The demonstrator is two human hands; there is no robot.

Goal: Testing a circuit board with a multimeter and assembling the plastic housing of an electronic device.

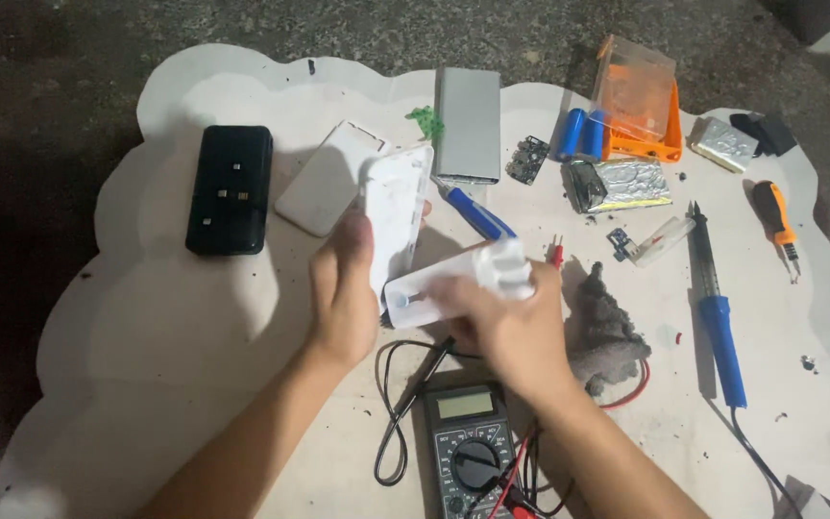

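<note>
Head view looks down on a pale mat (146,317) spread over dark ground. Far left on it lies a black case (230,189), with a white cover (327,179) just beside it. A grey power bank (468,124) lies at the top middle, a small circuit board (527,159) and two blue cells (579,134) to its right, then an orange tray (647,144) with a clear lid. Foil-wrapped packs (622,183) sit below the tray. A blue soldering iron (720,317) lies along the right side, an orange screwdriver (776,221) beyond it. A multimeter (468,447) with tangled leads sits near the bottom edge, a grey rag (607,332) right of the hands.

Both held pieces are white plastic, scuffed. The shell (398,211) stands tilted on edge above the mat's middle; the inner tray (458,285) lies crosswise at its lower end, touching it.

The left hand (343,288) is closed on the shell, thumb on its near face. The right hand (503,332) is curled over the inner tray, fingers closed on it, blurred.
</note>
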